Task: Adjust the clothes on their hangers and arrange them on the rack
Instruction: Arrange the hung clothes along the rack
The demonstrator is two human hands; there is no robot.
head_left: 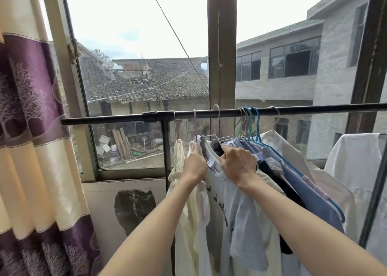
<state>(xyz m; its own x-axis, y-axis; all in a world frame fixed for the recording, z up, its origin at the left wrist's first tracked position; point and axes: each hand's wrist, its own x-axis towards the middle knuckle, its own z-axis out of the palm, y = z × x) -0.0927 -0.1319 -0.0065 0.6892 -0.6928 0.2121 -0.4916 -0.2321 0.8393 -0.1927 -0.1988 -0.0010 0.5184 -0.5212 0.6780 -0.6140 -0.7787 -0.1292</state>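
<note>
Two bare forearms are stretched forward to the hanging clothes. The left hand (194, 167) is closed on the shoulder of a white printed T-shirt (217, 196), just under a thin pink hanger (195, 127). The right hand (237, 163) is curled tight on the collar of the same shirt, beside a dark garment (272, 177). To the left, a pale cream garment (184, 202) is hung apart from the others. To the right, pale blue shirts on blue plastic hangers (254, 125) are pressed together. All hooks are placed over a black metal rail (117, 119). Behind the rail a large glass window (136, 45) is seen, with a purple and cream curtain (27, 108) at its left side.
</note>
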